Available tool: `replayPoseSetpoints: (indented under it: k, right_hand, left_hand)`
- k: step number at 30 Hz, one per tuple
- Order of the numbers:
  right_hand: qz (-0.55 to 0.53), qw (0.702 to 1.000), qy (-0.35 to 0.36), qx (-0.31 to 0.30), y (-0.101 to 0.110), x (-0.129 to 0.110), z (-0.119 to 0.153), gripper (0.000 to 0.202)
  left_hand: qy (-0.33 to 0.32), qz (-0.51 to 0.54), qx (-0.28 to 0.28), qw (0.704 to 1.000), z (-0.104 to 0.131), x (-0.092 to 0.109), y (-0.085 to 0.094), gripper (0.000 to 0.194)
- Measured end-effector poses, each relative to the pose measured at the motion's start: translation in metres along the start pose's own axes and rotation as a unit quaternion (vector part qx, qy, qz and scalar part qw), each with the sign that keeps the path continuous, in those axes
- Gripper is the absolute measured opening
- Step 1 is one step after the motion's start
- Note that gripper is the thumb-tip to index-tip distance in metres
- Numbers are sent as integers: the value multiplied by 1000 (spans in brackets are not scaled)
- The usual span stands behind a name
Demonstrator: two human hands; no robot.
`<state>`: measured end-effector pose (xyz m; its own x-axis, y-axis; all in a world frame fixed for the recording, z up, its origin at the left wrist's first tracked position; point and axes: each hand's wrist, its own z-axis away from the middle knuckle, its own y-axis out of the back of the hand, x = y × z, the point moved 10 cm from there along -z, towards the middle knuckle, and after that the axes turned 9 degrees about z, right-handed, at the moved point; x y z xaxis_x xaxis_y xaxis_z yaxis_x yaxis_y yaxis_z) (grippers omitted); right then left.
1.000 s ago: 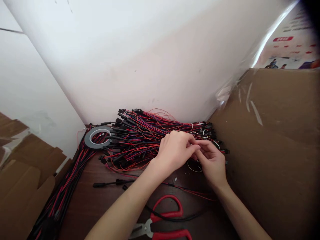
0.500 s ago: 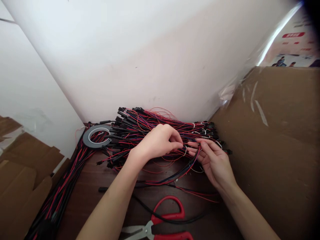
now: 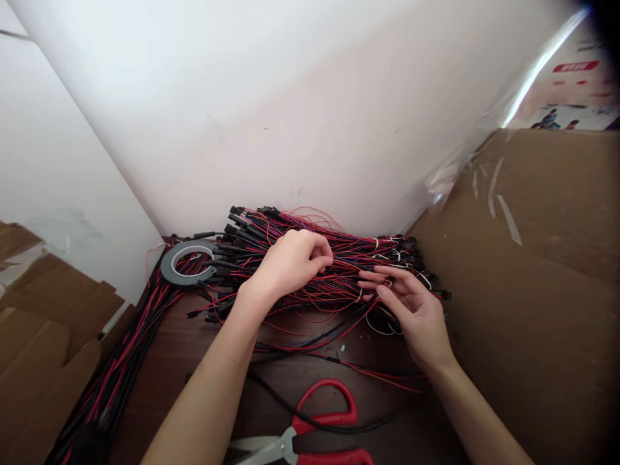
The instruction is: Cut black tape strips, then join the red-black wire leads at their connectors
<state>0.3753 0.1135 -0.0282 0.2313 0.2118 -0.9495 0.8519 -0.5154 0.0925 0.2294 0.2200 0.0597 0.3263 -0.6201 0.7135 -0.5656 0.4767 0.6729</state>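
My left hand (image 3: pixel 300 258) is closed in a pinch above a large bundle of red, blue and black wires (image 3: pixel 261 229) with black connectors. What lies between its fingertips, if anything, is too small to make out; a thin red wire runs close by them. To the right, my right hand (image 3: pixel 411 303) holds the end of a wire cable (image 3: pixel 341 329) between thumb and fingers, the other fingers spread. That cable curves down to the left over the dark tabletop. The cable's tip is partly hidden by the fingers.
Red-handled scissors (image 3: pixel 324 420) lie open at the front, a black cable (image 3: pixel 290 407) across them. A grey tape roll (image 3: pixel 169 268) rests on wires at left. Another wire bundle (image 3: pixel 126 361) runs down the left side. Cardboard (image 3: pixel 523 290) stands at right, more cardboard (image 3: pixel 43 349) at left.
My left hand has moved left and slightly up, away from the right hand. My right hand has shifted slightly left and tilted the cable end lower.
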Motion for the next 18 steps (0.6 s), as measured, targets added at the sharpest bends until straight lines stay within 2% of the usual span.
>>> replayPoseSetpoints:
  k: [6, 12, 15, 18]
  right_hand:
    - [-94, 995, -45, -1, 4, 12, -2, 36]
    - [-143, 988, -63, 9, 5, 16, -2, 24]
    - [-151, 987, -56, 9, 4, 14, -3, 23]
    - [-138, 989, -55, 10, 2, 14, -3, 24]
  left_hand:
    - [-14, 22, 36, 999, 2, -2, 14, 15]
    - [-5, 3, 54, 999, 0, -10, 17, 13]
    - [-7, -8, 67, 998, 0, -5, 14, 12]
    - [-47, 19, 52, 997, -1, 11, 1, 13]
